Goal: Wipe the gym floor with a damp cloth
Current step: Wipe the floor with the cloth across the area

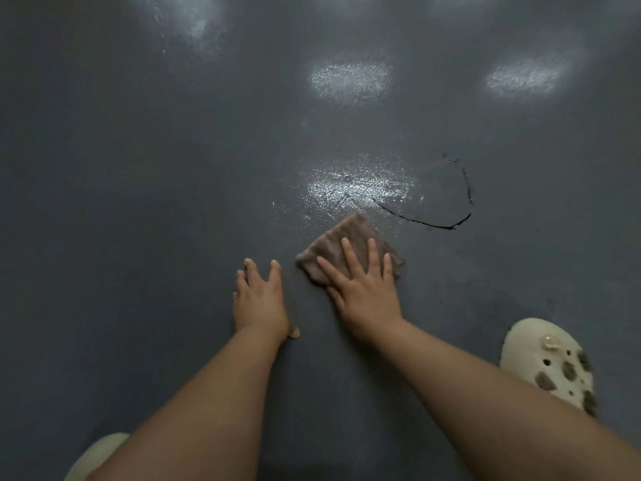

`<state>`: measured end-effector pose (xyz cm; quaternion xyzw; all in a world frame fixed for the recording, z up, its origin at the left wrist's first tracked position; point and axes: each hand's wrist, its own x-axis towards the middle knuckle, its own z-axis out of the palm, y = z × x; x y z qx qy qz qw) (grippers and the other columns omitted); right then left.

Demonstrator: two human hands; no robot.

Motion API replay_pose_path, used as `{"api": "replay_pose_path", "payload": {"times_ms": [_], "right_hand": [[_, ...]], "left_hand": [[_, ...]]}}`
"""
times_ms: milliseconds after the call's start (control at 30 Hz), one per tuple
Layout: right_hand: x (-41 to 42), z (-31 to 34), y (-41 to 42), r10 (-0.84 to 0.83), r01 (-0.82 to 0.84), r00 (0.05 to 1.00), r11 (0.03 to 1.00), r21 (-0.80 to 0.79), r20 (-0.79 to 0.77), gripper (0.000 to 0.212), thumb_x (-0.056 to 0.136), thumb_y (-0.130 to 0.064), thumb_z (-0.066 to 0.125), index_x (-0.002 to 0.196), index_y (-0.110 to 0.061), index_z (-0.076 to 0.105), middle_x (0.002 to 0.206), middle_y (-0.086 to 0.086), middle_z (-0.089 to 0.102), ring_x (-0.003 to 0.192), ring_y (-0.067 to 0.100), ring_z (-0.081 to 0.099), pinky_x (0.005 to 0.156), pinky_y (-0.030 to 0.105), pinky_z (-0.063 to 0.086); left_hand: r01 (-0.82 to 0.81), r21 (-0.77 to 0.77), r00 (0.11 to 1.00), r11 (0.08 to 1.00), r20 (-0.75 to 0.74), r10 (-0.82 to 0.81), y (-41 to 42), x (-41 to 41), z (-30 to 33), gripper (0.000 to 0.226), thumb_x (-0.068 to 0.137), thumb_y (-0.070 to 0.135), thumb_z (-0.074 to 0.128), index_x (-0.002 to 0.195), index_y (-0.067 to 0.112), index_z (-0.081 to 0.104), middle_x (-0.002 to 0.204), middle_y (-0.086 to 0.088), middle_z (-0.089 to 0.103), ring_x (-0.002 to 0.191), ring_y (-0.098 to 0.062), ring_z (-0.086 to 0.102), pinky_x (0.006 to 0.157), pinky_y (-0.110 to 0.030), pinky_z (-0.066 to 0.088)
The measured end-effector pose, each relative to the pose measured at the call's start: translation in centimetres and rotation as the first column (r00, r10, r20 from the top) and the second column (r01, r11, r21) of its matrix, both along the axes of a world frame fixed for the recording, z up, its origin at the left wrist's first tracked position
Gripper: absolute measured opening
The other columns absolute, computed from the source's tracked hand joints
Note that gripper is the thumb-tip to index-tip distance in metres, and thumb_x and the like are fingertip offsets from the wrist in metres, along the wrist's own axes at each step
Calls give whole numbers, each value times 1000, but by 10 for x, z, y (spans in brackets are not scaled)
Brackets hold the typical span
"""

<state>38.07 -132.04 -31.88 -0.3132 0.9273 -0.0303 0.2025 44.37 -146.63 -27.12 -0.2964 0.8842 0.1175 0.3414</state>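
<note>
Your right hand (366, 289) lies flat with the fingers spread on top of the cloth (347, 248), pressing it to the floor (138, 203) with an open palm rather than gripping it. The cloth is brownish and folded, and its far corner sticks out beyond your fingertips toward a shiny wet patch (357, 185). Your left hand (260, 300) is just beside the cloth on its left, apart from it, spread open on the bare floor and holding nothing. A thin, dark, curved line (447, 216) runs across the floor just past the cloth on the right. Farther ahead, more bright patches of reflected light show on the dark grey surface. A cream clog (551, 366) with holes sits near your right forearm, and part of another clog (100, 453) shows under your left arm.
</note>
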Motion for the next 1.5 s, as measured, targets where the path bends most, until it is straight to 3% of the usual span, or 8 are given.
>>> {"api": "replay_pose_path", "payload": {"times_ms": [167, 367, 467, 567, 767, 1133, 1333, 1500], "right_hand": [[-62, -2, 48, -390, 393, 917, 919, 25, -76, 52, 99, -43, 30, 148, -42, 13, 160, 3, -3, 144, 41, -5, 115, 53, 0], [-73, 5, 76, -700, 703, 711, 711, 30, -59, 53, 101, -39, 29, 151, -35, 12, 160, 3, -1, 143, 41, -4, 115, 53, 1], [-42, 3, 43, -537, 538, 843, 841, 51, -38, 51, 101, -35, 30, 150, -34, 17, 159, 7, 8, 142, 46, 4, 113, 58, 6], [15, 6, 13, -195, 194, 979, 981, -25, -64, 47, 88, -35, 40, 132, -31, 55, 142, 9, 48, 125, 53, 42, 97, 66, 34], [66, 1, 31, 156, -155, 988, 985, -76, 4, 49, 78, -36, 42, 123, -38, 61, 135, 3, 56, 120, 43, 52, 93, 59, 41], [-22, -3, 76, -655, 650, 754, 755, -84, -48, 49, 96, -26, 37, 145, -22, 37, 154, 16, 24, 139, 50, 14, 112, 58, 12], [66, 11, 25, -147, 145, 988, 988, -61, -43, 57, 73, -23, 47, 130, -32, 50, 135, 11, 55, 120, 50, 48, 96, 62, 33], [58, 2, 60, 251, -252, 968, 962, -100, -29, 52, 74, -28, 41, 122, -36, 59, 133, 6, 57, 118, 44, 53, 93, 58, 41]], "left_hand": [[-10, 16, 1000, 1000, 5, 10, -1, 0, 1, 126, 62, 40, 87, 151, 23, 0, 156, -17, -12, 146, -34, -1, 113, -42, 24], [-13, 3, 1000, 1000, 1, 13, -1, 1, -1, 126, 60, 39, 87, 151, 23, 2, 156, -18, -10, 145, -35, 1, 113, -42, 24], [-10, -2, 1000, 1000, 6, 10, 0, 0, 0, 126, 60, 40, 87, 151, 23, 1, 156, -18, -10, 145, -34, 1, 113, -42, 25], [-7, -4, 1000, 1000, 4, 7, 0, 0, 0, 126, 60, 40, 88, 151, 23, 2, 156, -18, -9, 145, -34, 2, 113, -42, 24], [-3, -7, 1000, 1000, -10, 3, -1, 1, -1, 123, 61, 40, 87, 151, 24, 4, 156, -18, -8, 145, -34, 3, 112, -41, 25], [-22, 6, 1000, 1000, 1, 22, -1, 0, 0, 126, 60, 39, 88, 151, 23, 2, 156, -17, -9, 145, -35, -1, 114, -42, 23], [-13, -6, 1000, 1000, -9, 13, -1, 0, -2, 125, 60, 39, 88, 151, 23, 4, 156, -18, -8, 145, -35, 2, 112, -43, 25], [0, -17, 1000, 1000, -17, -1, -3, 1, -3, 121, 63, 40, 86, 150, 23, 5, 156, -19, -7, 144, -36, 3, 112, -43, 26]]}}
